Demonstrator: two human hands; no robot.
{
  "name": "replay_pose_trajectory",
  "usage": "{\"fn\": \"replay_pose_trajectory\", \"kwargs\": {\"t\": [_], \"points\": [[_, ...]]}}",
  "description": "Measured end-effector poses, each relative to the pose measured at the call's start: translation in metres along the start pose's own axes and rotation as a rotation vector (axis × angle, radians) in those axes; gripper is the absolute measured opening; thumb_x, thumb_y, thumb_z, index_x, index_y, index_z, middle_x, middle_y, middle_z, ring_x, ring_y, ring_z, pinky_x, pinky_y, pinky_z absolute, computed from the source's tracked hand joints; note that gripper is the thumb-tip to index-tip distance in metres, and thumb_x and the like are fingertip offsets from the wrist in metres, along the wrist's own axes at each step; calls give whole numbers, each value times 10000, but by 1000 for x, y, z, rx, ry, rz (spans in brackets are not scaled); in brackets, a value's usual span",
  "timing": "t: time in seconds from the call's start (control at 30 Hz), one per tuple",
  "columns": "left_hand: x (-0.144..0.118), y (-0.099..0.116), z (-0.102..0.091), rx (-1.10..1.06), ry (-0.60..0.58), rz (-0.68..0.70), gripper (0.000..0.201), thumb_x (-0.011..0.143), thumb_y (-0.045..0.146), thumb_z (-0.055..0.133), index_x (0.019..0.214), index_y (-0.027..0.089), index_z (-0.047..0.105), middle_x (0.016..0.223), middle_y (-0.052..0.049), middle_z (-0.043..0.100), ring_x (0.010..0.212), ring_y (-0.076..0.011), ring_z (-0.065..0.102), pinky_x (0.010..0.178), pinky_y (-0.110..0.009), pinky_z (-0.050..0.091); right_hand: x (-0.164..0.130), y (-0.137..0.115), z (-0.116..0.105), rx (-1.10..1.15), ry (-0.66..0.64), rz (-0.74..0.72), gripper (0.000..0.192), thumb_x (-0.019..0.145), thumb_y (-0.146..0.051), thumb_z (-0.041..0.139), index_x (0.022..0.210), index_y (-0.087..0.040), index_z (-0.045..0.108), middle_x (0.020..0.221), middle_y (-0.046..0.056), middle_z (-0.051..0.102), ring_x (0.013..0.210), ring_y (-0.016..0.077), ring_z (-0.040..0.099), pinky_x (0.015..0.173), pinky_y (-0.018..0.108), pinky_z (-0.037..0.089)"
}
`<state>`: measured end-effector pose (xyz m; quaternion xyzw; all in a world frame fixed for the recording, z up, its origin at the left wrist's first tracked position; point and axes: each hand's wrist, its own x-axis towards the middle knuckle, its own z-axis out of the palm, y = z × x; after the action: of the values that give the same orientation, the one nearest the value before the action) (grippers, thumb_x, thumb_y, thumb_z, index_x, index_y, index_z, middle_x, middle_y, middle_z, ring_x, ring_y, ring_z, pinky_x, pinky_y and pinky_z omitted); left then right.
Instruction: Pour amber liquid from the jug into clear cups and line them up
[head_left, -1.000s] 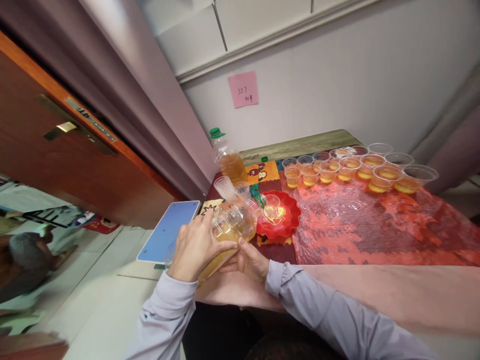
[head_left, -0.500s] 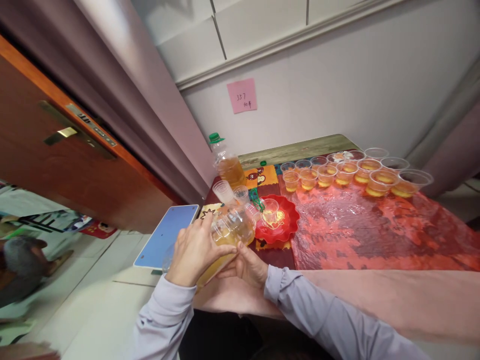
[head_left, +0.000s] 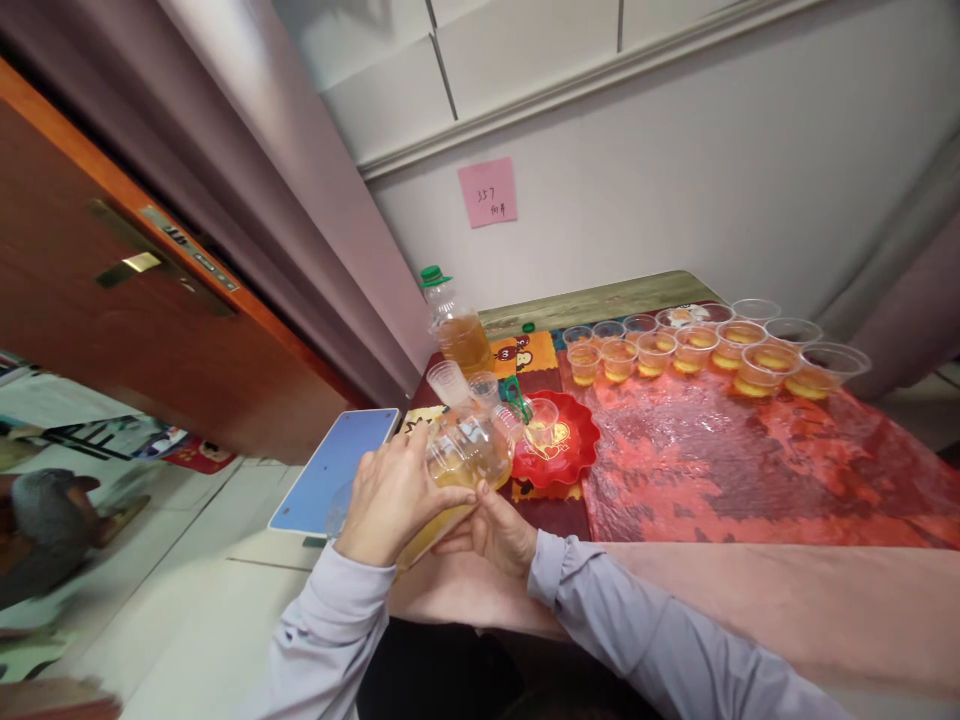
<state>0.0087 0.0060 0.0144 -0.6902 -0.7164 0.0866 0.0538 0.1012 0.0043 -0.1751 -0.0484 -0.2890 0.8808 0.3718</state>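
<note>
A large clear plastic bottle (head_left: 469,455) of yellow liquid lies tilted between my hands, its neck pointing up and right. My left hand (head_left: 394,495) wraps over its upper side; my right hand (head_left: 491,530) grips it from below, thumbs nearly touching. The bottle's mouth reaches a clear plastic cup (head_left: 541,415) on a scalloped red plate (head_left: 574,455). A green plastic piece (head_left: 516,398) shows by the mouth. Beyond the bottle stand a stack of clear cups (head_left: 448,383) and another bottle (head_left: 460,335) with a green cap, partly filled with amber liquid.
Several cups of yellow liquid (head_left: 694,345) stand in rows at the table's back right. A loose green cap (head_left: 528,327) lies near the back edge. A blue board (head_left: 334,470) is at the left, beside a wooden door (head_left: 150,290). A pink note (head_left: 487,192) hangs on the wall.
The view has shifted very slightly. Both hands keep their hold on the tilted bottle, and its mouth stays at the cup on the red plate.
</note>
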Motion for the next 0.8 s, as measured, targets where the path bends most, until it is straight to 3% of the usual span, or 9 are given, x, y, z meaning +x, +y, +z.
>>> {"fn": "replay_pose_trajectory", "kwargs": {"t": [0.8], "points": [[0,2,-2,9,-37,-17,875,796,661,757,1479,171,514,1258,-191,726,1216,-420,676,974,-493,504,0,3,-3,-4,4,-4,928,814,-910,603,1325,-136,620,1140,195,773,1167,347,737,1064,607,526]]}}
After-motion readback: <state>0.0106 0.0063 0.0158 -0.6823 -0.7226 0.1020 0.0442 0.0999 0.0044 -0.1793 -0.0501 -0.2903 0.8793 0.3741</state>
